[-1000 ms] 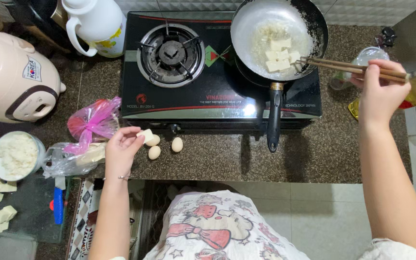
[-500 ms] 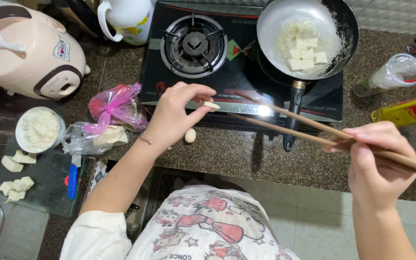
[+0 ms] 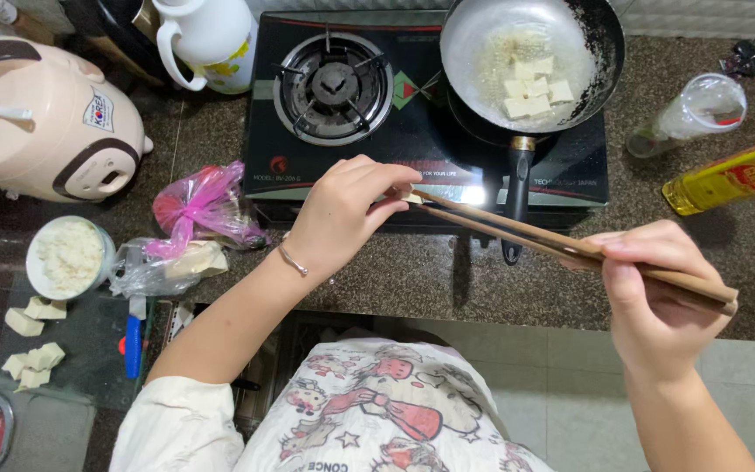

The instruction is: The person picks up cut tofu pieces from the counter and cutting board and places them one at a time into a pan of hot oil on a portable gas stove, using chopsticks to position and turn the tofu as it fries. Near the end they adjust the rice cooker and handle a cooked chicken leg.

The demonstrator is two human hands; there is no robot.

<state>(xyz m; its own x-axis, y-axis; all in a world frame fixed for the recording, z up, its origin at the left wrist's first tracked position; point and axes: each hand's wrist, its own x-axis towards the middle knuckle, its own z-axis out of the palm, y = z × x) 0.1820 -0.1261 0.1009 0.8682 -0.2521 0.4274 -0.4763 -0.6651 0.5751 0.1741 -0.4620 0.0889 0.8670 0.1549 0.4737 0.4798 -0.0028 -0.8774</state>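
My left hand (image 3: 347, 210) hovers over the front edge of the black gas stove (image 3: 377, 166), fingers closed around a small pale egg (image 3: 412, 197). My right hand (image 3: 657, 297) grips a pair of long wooden chopsticks (image 3: 552, 245) by their thick end. The chopstick tips point left and meet the egg at my left fingertips. On the right burner sits a silver frying pan (image 3: 482, 44) holding several white tofu cubes (image 3: 530, 87) in oil. Its black handle (image 3: 516, 197) points toward me, passing under the chopsticks.
Left of the stove stand a beige rice cooker (image 3: 37, 122) and a white jug (image 3: 207, 39). A pink plastic bag (image 3: 198, 210), a clear bag, a bowl of white crumbs (image 3: 67, 258), tofu chunks (image 3: 32, 336) and a blue-handled knife (image 3: 133, 336) lie nearby. An oil bottle (image 3: 731, 179) and a plastic cup (image 3: 696, 109) are at right.
My left hand lifted an egg from the counter toward the stove front. My right hand drew the chopsticks back from the pan and swung their tips to the egg.
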